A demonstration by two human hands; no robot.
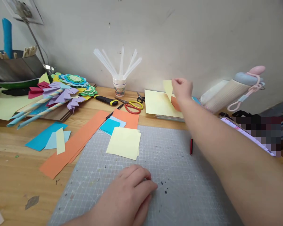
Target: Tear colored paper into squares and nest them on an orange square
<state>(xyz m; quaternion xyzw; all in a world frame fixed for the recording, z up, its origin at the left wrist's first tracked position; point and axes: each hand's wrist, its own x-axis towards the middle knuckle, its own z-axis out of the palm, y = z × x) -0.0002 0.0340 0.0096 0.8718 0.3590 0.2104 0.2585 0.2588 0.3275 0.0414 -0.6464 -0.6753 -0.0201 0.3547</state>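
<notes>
Here, the right hand point(182, 88) is pinching a pale-yellow sheet point(167, 87) between closed fingers, the paper bending upward over a paper stack point(155, 103). The left hand point(132, 191) is resting on the gray cutting mat point(172, 163), fingers loosely curved, gripping nothing visible, while yellow squares point(124, 142) are lying just beyond.

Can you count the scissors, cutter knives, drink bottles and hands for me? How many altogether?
Scissors: 2, the red-and-yellow scissors and the black-handled scissors
Cutter knives: 1, the black-and-yellow utility knife
Drink bottles: 1, the cream bottle
Hands: 2, the left hand and the right hand
Total: 6
</notes>
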